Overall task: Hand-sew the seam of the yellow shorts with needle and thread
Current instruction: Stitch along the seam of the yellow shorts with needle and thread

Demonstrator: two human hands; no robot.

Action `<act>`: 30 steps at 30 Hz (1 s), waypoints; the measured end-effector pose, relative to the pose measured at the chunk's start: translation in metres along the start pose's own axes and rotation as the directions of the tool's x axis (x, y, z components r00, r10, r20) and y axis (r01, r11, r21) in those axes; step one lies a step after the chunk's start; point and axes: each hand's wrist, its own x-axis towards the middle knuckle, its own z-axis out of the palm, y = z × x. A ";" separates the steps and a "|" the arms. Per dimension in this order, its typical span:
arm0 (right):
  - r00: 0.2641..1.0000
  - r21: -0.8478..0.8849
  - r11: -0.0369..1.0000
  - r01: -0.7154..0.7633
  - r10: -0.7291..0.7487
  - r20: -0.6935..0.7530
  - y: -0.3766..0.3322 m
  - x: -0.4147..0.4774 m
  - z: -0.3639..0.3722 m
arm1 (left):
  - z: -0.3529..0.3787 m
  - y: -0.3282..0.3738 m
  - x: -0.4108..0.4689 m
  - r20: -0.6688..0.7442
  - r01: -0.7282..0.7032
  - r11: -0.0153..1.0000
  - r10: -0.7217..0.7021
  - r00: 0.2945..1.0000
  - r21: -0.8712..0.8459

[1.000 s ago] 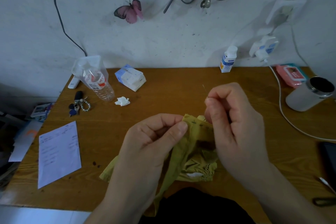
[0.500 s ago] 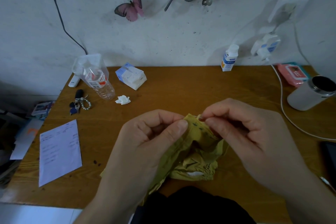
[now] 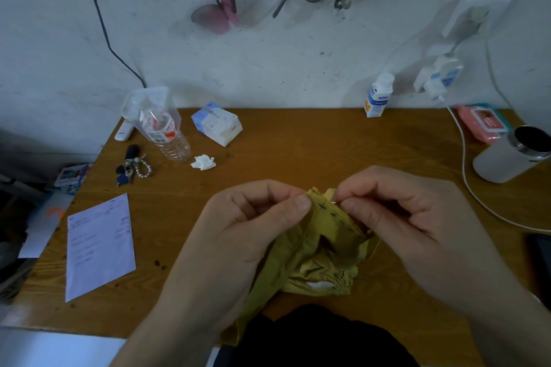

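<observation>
The left hand [image 3: 253, 226] pinches the shorts [image 3: 325, 247] taut; the right hand [image 3: 396, 217] pinches the needle [image 3: 336, 203] (barely visible); push it close beside the last stitch.

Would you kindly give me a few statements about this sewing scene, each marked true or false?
1. The left hand pinches the yellow shorts at the stitched seam. True.
2. The right hand lies flat on the table. False: its fingertips pinch the needle at the shorts' top edge.
3. A plastic bottle lies beside the keys. True.
4. The pink butterfly sits on the table. False: it is on the wall.
5. The sheet of paper lies right of the shorts. False: it lies to their left.
</observation>
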 end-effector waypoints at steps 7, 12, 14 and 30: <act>1.000 0.028 1.000 -0.006 0.005 0.023 0.000 0.000 -0.001 | 0.000 0.002 0.000 0.016 0.041 0.997 -0.040 0.999 -0.063; 1.000 0.048 0.999 -0.014 0.013 0.026 0.001 0.000 -0.001 | 0.001 0.003 0.001 0.029 0.061 0.995 -0.059 0.998 -0.081; 0.999 0.059 0.998 -0.016 0.014 0.034 0.001 0.000 -0.001 | 0.001 0.004 0.002 0.026 0.071 0.995 -0.069 0.997 -0.073; 0.999 0.136 0.991 -0.007 0.002 0.042 0.005 -0.004 0.003 | 0.001 0.004 0.005 0.144 0.162 0.982 -0.147 0.978 -0.097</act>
